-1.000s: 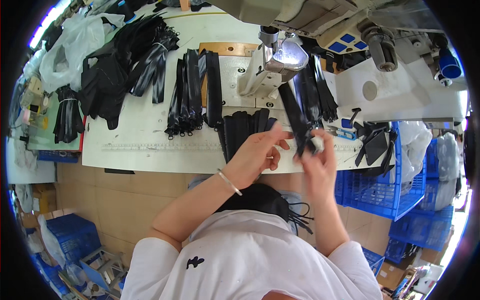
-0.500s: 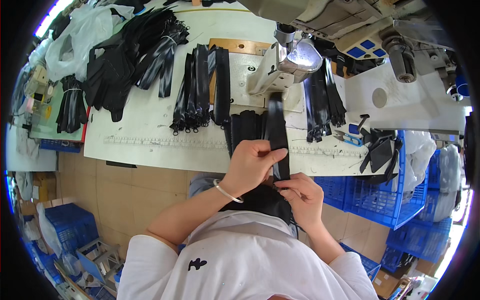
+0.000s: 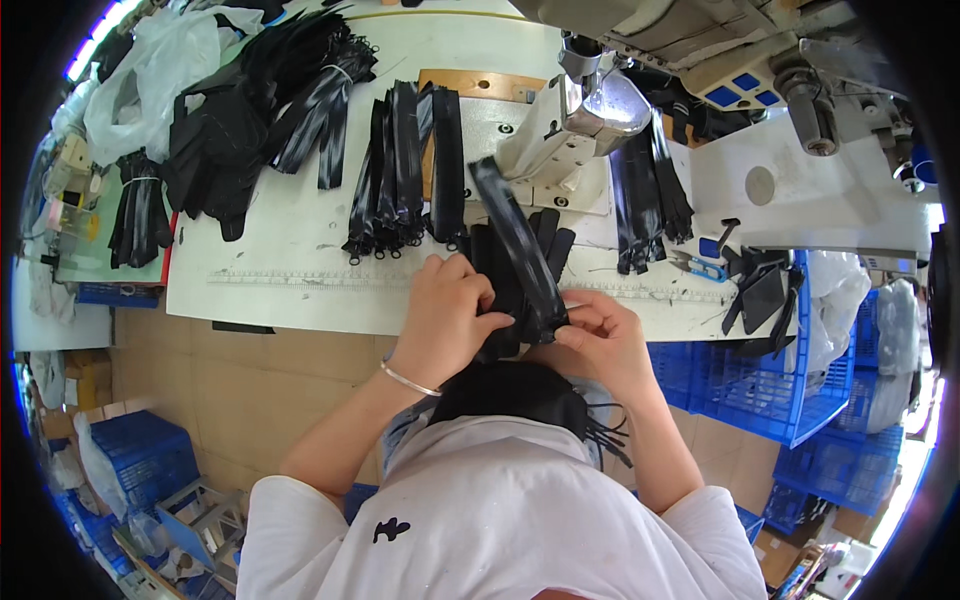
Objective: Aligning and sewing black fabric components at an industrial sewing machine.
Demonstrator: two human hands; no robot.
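Observation:
A glossy black zipper strip (image 3: 522,245) slants over several black fabric strips (image 3: 498,270) at the table's near edge. My right hand (image 3: 605,345) pinches the strip's near end between thumb and fingers. My left hand (image 3: 445,315) is at the left side of the black strips, its fingers curled and its thumb tip against them; what lies inside its grip is hidden. Just beyond the strip's far end stands the sewing machine's arm (image 3: 540,135). To the left lie several zippers (image 3: 400,170) with ring pulls at their near ends.
More black zippers (image 3: 640,195) lie right of the machine, near blue-handled snips (image 3: 705,268). Black pieces (image 3: 215,150) and a clear plastic bag (image 3: 150,80) cover the far left. A blue crate (image 3: 760,385) stands below the table's right edge.
The zipper strip has come away from the machine, its far end swinging left. My left hand has let go of its middle and moved left; my right hand keeps the near end, slightly farther forward.

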